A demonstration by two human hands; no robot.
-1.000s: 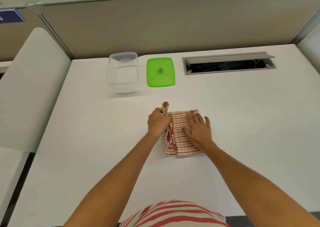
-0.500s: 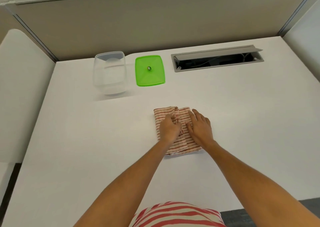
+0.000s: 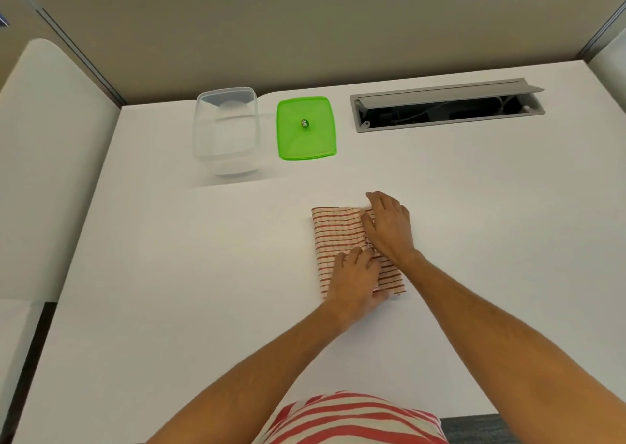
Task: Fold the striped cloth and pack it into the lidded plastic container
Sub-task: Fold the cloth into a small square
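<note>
striped cloth (image 3: 337, 231) flat under left hand (image 3: 355, 279), right hand (image 3: 389, 228)

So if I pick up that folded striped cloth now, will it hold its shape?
Probably not. The striped cloth looks thin and soft, so its folds would likely droop open unless pinched together. It seems light. Both hands, left and right, are pressing it flat, suggesting it springs up.
</note>
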